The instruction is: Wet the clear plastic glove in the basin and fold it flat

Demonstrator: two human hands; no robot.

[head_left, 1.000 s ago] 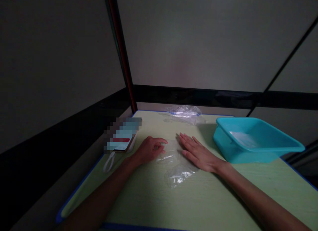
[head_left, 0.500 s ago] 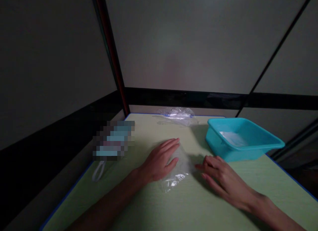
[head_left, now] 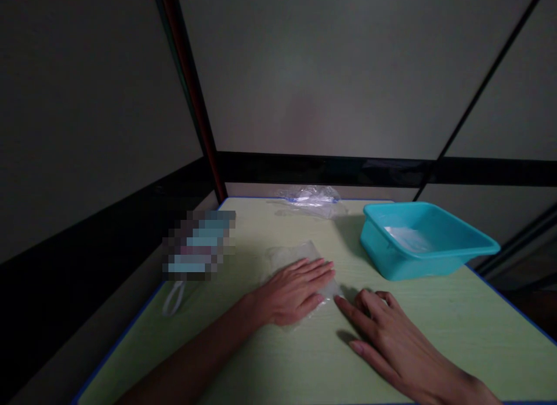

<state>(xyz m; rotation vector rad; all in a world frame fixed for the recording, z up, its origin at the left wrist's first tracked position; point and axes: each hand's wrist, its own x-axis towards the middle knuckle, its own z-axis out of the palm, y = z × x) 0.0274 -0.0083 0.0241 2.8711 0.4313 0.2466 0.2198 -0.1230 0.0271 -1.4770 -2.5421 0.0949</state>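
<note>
A clear plastic bag point(head_left: 282, 255) lies flat in the middle of the pale green table point(head_left: 243, 358). My left hand point(head_left: 296, 293) rests spread on top of it, palm down, covering much of its surface. At the bag's right edge is my right hand point(head_left: 383, 329), its index fingertip at or just beside the corner. The right thumb and index finger are apart, and the other fingers curl. I see nothing held in that hand.
A turquoise plastic basin point(head_left: 435, 267) stands at the right with a whitish sheet point(head_left: 407, 239) inside. Crumpled clear plastic point(head_left: 313, 202) lies at the far edge by the wall. At the left is a blurred-out object point(head_left: 200, 242) with a white strap point(head_left: 174, 298).
My left hand has slid right and slightly nearer, fingers now spread across the bag. The right hand has drawn a little nearer to me, its index finger extended.
</note>
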